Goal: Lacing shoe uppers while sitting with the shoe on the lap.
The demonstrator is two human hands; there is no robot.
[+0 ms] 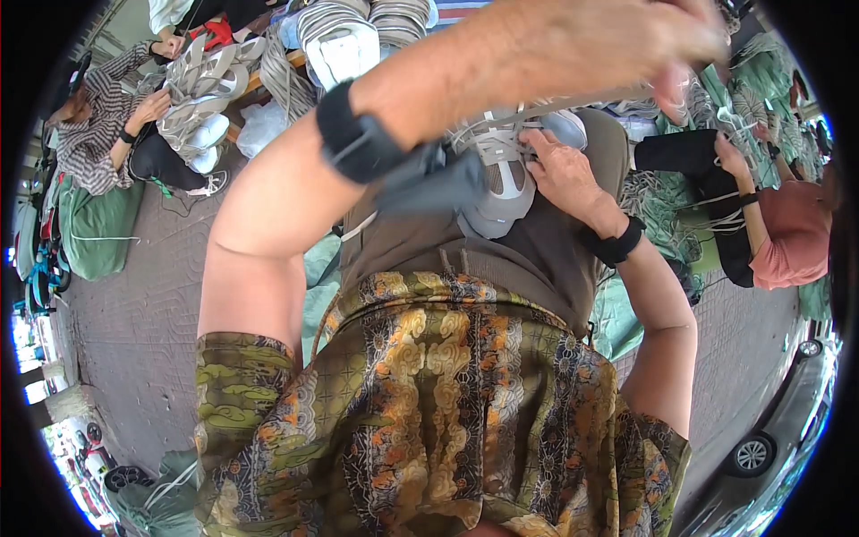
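Note:
A grey sneaker [508,210] with pale laces rests on my lap, its toe toward me. My right hand [573,174] grips the sneaker's side, with its fingers curled at the laces. My left forearm crosses above the sneaker, and my left hand [658,45] is raised beyond it to the upper right. A pale lace [582,98] stretches from the sneaker toward my left hand. Motion smears those fingers, so their hold on it is unclear. My left forearm and a dark, blurred device at the wrist [429,183] hide part of the sneaker.
More grey sneakers [204,76] are piled at the far left beside a seated person [98,134]. Another person in a pink top [792,233] sits at the right, near bundles of laces. Green sacks [98,224] stand on the paving [148,331]; a car [761,447] is at lower right.

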